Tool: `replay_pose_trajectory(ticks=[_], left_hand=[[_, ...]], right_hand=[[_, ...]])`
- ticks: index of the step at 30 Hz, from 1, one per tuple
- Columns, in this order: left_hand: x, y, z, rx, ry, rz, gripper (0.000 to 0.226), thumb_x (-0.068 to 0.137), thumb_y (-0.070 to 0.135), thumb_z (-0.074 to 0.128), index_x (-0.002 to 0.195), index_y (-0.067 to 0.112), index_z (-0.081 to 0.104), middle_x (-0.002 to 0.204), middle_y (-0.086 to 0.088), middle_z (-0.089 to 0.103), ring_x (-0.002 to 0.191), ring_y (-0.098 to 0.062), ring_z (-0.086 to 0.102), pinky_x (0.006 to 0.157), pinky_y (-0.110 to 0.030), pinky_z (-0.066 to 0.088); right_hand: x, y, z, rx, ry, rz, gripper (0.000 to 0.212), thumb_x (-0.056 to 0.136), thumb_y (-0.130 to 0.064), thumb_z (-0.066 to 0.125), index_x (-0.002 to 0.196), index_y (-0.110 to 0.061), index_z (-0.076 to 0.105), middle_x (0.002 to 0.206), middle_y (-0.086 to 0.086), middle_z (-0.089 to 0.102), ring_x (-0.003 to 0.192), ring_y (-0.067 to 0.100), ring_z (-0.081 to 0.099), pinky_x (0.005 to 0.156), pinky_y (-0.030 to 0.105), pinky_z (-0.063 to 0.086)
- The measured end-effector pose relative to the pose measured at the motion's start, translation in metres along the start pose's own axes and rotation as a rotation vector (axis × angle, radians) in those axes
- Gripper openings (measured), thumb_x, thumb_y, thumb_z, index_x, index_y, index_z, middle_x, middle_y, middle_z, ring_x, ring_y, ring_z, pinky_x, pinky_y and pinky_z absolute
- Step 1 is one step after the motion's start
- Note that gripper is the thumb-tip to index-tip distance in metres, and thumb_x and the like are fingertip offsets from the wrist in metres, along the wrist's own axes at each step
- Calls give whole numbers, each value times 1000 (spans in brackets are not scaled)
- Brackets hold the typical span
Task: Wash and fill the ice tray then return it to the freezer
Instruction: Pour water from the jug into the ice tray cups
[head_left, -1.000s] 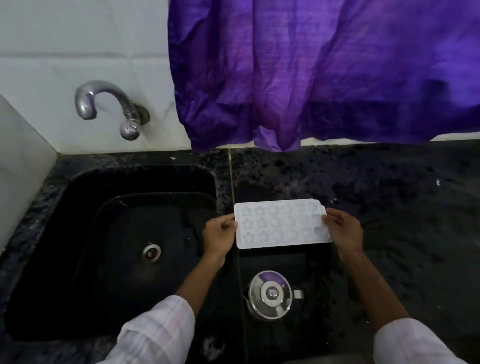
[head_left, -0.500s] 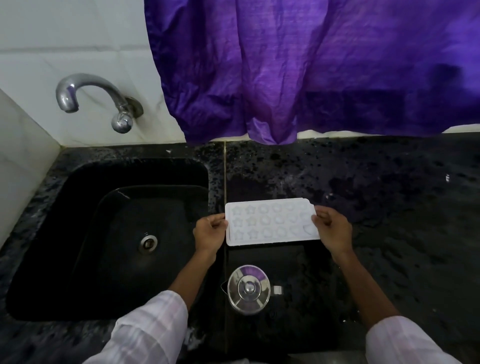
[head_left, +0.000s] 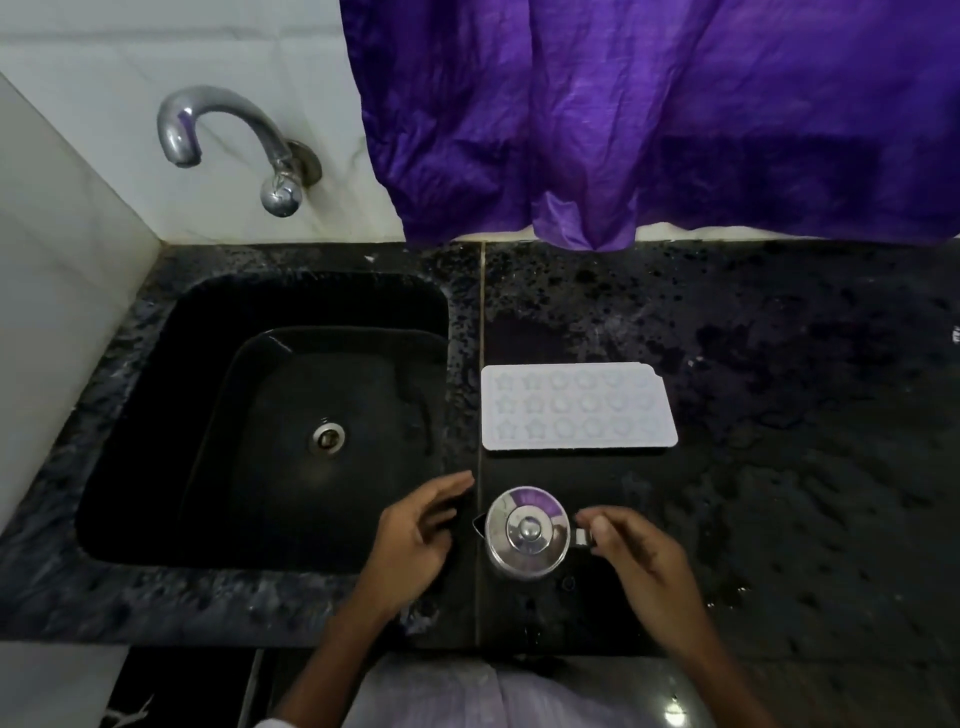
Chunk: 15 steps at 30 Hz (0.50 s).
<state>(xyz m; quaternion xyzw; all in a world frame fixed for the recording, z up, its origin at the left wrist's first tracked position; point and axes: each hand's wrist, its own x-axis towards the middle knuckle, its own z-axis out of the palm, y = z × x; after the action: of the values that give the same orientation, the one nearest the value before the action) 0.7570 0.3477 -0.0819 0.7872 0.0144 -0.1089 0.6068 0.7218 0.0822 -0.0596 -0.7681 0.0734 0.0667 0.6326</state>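
The white ice tray (head_left: 577, 406) with star and round moulds lies flat on the black counter (head_left: 779, 415), just right of the sink (head_left: 270, 415); neither hand touches it. Nearer to me stands a lidded steel jug (head_left: 527, 531). My left hand (head_left: 415, 540) hovers just left of the jug, fingers relaxed and spread, holding nothing. My right hand (head_left: 636, 556) is at the jug's right side, its thumb and curled fingertips closing on the small handle (head_left: 583, 538).
A curved metal tap (head_left: 228, 140) juts from the white tiled wall above the black sink, whose drain (head_left: 328, 438) is uncovered. A purple curtain (head_left: 649, 119) hangs down to the counter's back edge. The counter looks wet.
Both hands let go of the ice tray, which now rests on the counter. They drew back toward me to either side of the steel jug, the right one onto its handle.
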Motion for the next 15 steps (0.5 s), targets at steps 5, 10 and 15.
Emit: replay_pose_trajectory(ticks=[5,10,15], left_hand=[[-15,1,13,-33,-142,38,68,76,-6,65,137,21,55,137,8,62,130,-10,57,105,-26,48],[-15,4,23,12,-165,101,79,66,18,91,137,18,56,137,6,61,128,-15,58,107,-37,48],[-14,5,25,0,-112,132,78,60,27,94,131,26,61,129,12,66,121,-9,62,101,-38,52]], right_hand=[[-7,3,17,43,57,25,50,80,-65,62,93,-18,73,93,5,73,92,26,69,89,53,54],[-4,-3,23,67,47,32,28,90,-44,62,81,-18,70,86,5,68,85,19,66,83,43,57],[-2,-11,22,53,-5,100,33,93,-35,61,65,-16,59,70,1,57,72,12,59,70,32,50]])
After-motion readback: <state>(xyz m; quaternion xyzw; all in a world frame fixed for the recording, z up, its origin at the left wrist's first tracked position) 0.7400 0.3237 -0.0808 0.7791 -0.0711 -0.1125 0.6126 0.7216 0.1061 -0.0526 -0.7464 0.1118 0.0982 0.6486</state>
